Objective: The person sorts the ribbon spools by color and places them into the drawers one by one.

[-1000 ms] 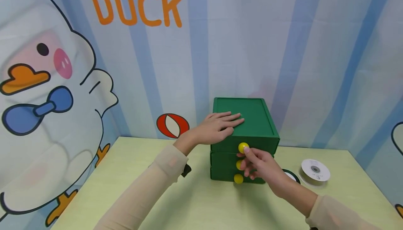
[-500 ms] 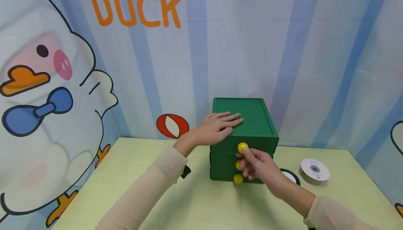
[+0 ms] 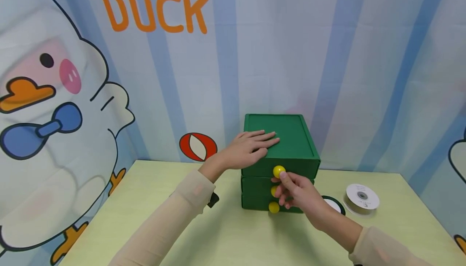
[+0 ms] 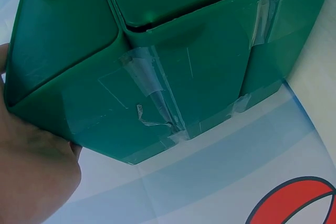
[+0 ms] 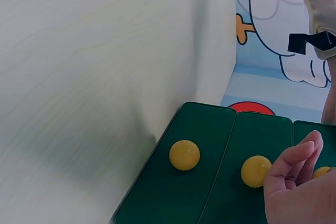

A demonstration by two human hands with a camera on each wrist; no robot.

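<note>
A green cabinet (image 3: pixel 291 136) made of three stacked drawer units stands on the table, each drawer front bearing a round yellow knob. My left hand (image 3: pixel 249 148) rests flat on its top, fingers spread. At the front, my right hand (image 3: pixel 300 191) pinches the top knob (image 3: pixel 278 171) between thumb and forefinger. The other fingers curl beside the middle knob (image 5: pixel 255 171), and the bottom knob (image 5: pixel 184 155) is below them. All three drawer fronts lie about level in the right wrist view. Clear tape (image 4: pixel 144 72) joins the units along the side in the left wrist view.
Right of the cabinet lies a white ribbon spool (image 3: pixel 362 197). Another round white thing with a dark green rim (image 3: pixel 333 204) is partly hidden behind my right forearm. A striped backdrop (image 3: pixel 273 55) with duck drawings hangs behind the pale table (image 3: pixel 218 241).
</note>
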